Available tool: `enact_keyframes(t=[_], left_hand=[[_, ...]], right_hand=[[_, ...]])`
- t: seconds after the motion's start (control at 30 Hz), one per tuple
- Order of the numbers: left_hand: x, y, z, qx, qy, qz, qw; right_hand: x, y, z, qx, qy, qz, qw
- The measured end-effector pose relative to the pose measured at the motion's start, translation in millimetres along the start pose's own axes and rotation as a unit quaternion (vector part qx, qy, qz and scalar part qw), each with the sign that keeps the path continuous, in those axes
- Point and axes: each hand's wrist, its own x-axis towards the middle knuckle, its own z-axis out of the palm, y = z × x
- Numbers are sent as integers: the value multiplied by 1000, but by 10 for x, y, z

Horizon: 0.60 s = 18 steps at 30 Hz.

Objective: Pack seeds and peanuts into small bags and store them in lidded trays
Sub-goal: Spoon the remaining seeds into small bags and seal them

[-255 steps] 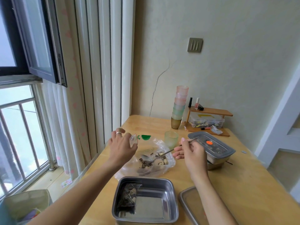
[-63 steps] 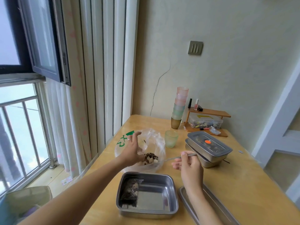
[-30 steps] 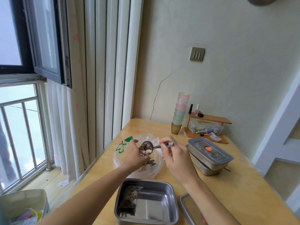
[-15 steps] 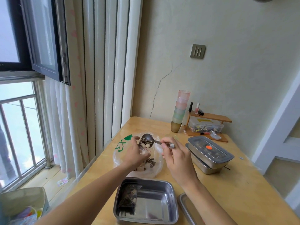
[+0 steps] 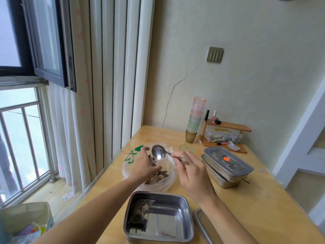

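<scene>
We see the small clear bag (image 5: 153,160), with dark seeds showing in it, held over the large plastic bag (image 5: 169,180) near the table's far left part. The left hand (image 5: 146,167) reaches in from seven o'clock with its forearm stretched across the table (image 5: 255,199); its fingers are curled and its thumb is raised, and it grips the small clear bag at the top. At twelve o'clock from that bag the spoon (image 5: 158,152) hangs with its shiny bowl turned towards us and nothing in it. The right hand (image 5: 190,173) comes in from five o'clock, wrist bent, and pinches the spoon's handle between thumb and curled fingers. A heap of seeds and peanuts (image 5: 158,176) lies in the large plastic bag beneath both hands. At six o'clock from it stands the open steel tray (image 5: 175,231), with a filled bag (image 5: 139,215) in its left half. A lid (image 5: 202,224) lies just beside the tray at three o'clock. Two stacked lidded trays (image 5: 226,166) sit at three o'clock from the hands, and a green cup (image 5: 186,148) stands behind the right hand.
</scene>
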Motion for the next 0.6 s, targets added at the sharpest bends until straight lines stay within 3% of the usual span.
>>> enact_keyframes(t=[0.2,0.33,0.47,0.6], left_hand=[[-15,-18,-3,30,-4,13,999],[-15,-59,-7,34,-4,13,999],[7,-57,-43,81,-23,-31,996],[7,-49,-81,104,-18,-19,994]], right_hand=[[-16,4,-11,8,-23,-3,1000],[-16,-7,-33,1,22,25,999],[-3,26,-43,9,78,90,993],[-38,103,-28,36,127,194,972]])
